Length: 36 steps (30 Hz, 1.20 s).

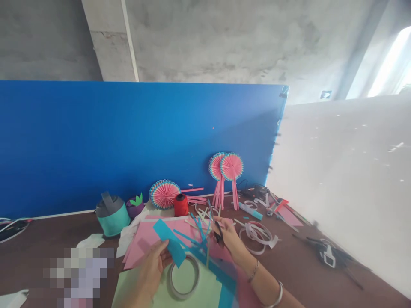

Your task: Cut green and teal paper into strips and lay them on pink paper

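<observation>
My left hand [156, 261] pinches a flat blue paper strip [169, 240] between thumb and fingers. Black-handled scissors [219, 234] are gripped in my right hand [231, 240], blades pointing up and away, apart from the strip. Thin cut blue paper strips [203, 229] lie in a loose heap between the hands. Beneath my hands are pink paper sheets [143, 241] and pale green paper [207, 291], with a blue sheet [224, 278] partly between them. A roll of tape [183, 295] lies flat on the green paper, just right of my left hand.
Pink pleated paper rosettes [232, 167] with streamers lean against the blue partition [128, 141]; another rosette [165, 194] sits left, behind a red thread spool [181, 206]. Also around are a teal container [113, 219], purple pot [135, 208], light-blue tube [250, 211] and white paper curls [258, 235].
</observation>
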Each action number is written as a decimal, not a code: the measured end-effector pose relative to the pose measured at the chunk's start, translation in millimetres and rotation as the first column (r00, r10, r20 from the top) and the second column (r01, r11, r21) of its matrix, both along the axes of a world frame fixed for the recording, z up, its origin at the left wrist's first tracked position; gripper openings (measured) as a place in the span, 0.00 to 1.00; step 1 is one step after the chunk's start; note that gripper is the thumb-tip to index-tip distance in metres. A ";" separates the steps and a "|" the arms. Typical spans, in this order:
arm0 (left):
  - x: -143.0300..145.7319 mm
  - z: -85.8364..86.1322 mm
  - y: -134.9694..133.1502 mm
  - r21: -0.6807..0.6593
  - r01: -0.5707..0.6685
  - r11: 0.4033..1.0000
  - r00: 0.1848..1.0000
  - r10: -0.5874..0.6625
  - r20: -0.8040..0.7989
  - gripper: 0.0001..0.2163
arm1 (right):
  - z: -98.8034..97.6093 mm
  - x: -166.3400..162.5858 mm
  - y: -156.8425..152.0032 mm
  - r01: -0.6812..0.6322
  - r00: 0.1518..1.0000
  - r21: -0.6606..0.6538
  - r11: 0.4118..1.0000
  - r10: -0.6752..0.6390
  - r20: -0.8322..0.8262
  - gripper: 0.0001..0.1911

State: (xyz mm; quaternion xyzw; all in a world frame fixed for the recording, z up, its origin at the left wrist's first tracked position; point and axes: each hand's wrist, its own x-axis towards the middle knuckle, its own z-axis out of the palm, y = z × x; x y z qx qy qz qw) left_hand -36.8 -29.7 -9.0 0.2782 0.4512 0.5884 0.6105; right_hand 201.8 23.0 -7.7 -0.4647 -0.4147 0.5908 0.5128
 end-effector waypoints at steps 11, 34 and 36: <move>0.9 3.8 -0.2 -0.007 -0.029 1.000 1.000 0.029 -0.006 0.07 | 5.8 2.9 -6.8 -0.191 0.980 -0.178 0.965 0.176 -0.094 0.18; -1.4 -5.0 3.8 -0.016 -0.047 0.999 0.999 0.048 0.026 0.04 | 6.0 21.6 -0.8 -0.237 0.969 -0.056 0.970 0.240 0.061 0.23; -1.8 -5.4 4.6 -0.028 -0.044 0.999 0.999 0.045 0.026 0.06 | 4.6 19.3 -0.9 -0.224 0.968 -0.088 0.971 0.232 0.095 0.23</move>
